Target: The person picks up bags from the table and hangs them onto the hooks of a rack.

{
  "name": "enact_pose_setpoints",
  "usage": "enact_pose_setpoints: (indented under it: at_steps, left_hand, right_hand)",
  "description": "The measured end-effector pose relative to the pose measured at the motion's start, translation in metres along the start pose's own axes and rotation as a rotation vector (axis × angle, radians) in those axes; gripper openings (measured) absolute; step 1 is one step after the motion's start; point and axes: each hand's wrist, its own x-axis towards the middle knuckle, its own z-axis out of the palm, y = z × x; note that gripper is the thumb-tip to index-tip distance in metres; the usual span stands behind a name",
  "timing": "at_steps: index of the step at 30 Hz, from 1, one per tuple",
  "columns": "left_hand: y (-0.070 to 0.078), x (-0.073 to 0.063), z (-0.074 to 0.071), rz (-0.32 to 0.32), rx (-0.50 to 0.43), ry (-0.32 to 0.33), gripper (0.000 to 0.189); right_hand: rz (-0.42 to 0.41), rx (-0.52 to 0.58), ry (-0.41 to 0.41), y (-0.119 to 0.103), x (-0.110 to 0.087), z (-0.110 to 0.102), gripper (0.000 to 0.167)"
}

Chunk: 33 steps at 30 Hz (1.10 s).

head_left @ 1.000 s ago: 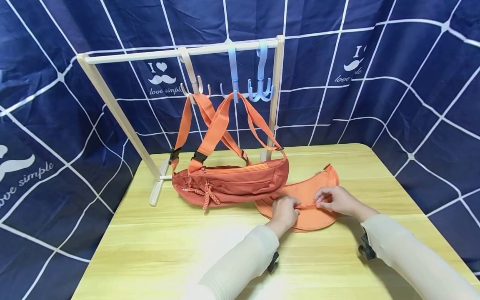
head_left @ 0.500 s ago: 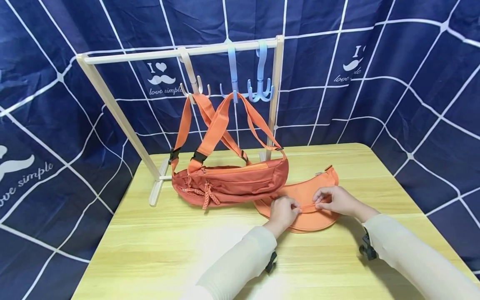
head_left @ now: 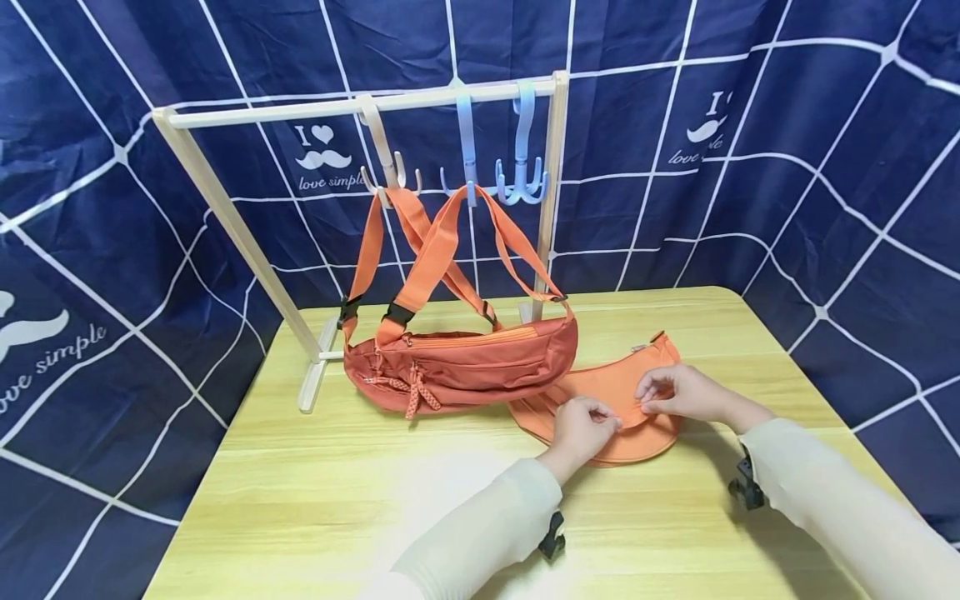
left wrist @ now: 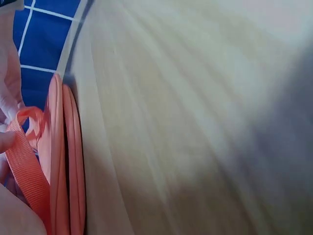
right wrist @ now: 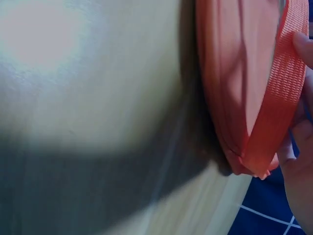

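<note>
Both hands have shifted a little to the right and nearer the person since the earlier frames, and the right hand (head_left: 678,393) has lifted slightly toward the upper edge of the flat orange bag (head_left: 600,387); the forearms and wrist cameras have slid along with them.

That bag lies flat on the tabletop (head_left: 315,492), its left end tucked just under the fuller rust-coloured bag (head_left: 457,362). Its webbing strap (right wrist: 276,103) is stretched between the two hands, low over the bag's face. The left hand (head_left: 585,425) pinches one end with curled fingers — its wrist view shows the strap (left wrist: 27,161) running up past a fingertip, with the stacked edges of the bag (left wrist: 66,161) beside it. The right hand's grip is a similar pinch: thumb and fingers closed on the strap where it folds back near the bag's right end. Holding it at two points seems meant to keep the strap taut and straight rather than letting it bunch.

The fuller bag rests against the tabletop while its own straps (head_left: 431,250) run up to the hooks (head_left: 390,179) hung from the wooden rack (head_left: 300,107), so part of its weight is carried from above. One blue hook (head_left: 521,179) hangs with nothing on it. A dark blue checked cloth (head_left: 787,167) encloses the scene behind.
</note>
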Motion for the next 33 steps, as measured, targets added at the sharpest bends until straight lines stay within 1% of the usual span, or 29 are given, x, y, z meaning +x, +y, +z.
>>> enact_pose_setpoints:
  at_steps: [2, 5, 8, 13, 16, 18, 22, 24, 26, 29, 33]
  left_hand:
    - [0.003, -0.001, 0.003, -0.037, -0.051, 0.002, 0.011]
    - [0.006, -0.003, 0.005, -0.058, -0.094, 0.015, 0.011]
    - [0.008, -0.005, 0.006, -0.060, -0.124, 0.028, 0.010]
    - [0.013, -0.009, 0.006, -0.033, -0.131, 0.044, 0.010]
    - [0.016, -0.009, 0.005, 0.000, -0.081, 0.040, 0.010]
    - [0.018, -0.009, 0.003, 0.047, -0.003, 0.037, 0.009]
    - [0.022, -0.007, -0.002, 0.171, 0.180, 0.049, 0.009]
    - [0.026, -0.005, -0.005, 0.204, 0.227, 0.052, 0.009]
    - [0.032, -0.004, -0.009, 0.212, 0.238, 0.045, 0.009]
    - [0.040, -0.003, -0.013, 0.212, 0.220, 0.027, 0.009]
    - [0.052, 0.001, -0.019, 0.244, 0.200, 0.013, 0.010]
  right_hand:
    - [0.009, 0.016, -0.025, -0.001, 0.000, -0.004, 0.014]
    - [0.027, 0.052, -0.063, -0.002, 0.000, -0.010, 0.016]
    - [0.031, 0.084, -0.108, -0.003, 0.002, -0.017, 0.016]
    - [0.028, 0.120, -0.179, -0.006, 0.004, -0.026, 0.015]
    - [0.025, 0.134, -0.211, -0.010, 0.004, -0.031, 0.014]
    - [0.017, 0.135, -0.226, -0.013, 0.004, -0.035, 0.012]
    - [-0.001, 0.141, -0.267, -0.020, 0.003, -0.043, 0.011]
    - [-0.008, 0.149, -0.293, -0.023, 0.003, -0.048, 0.012]
    - [-0.002, 0.146, -0.318, -0.027, 0.003, -0.053, 0.013]
    - [0.013, 0.147, -0.348, -0.034, 0.004, -0.061, 0.012]
    - [0.032, 0.146, -0.353, -0.043, 0.004, -0.072, 0.008]
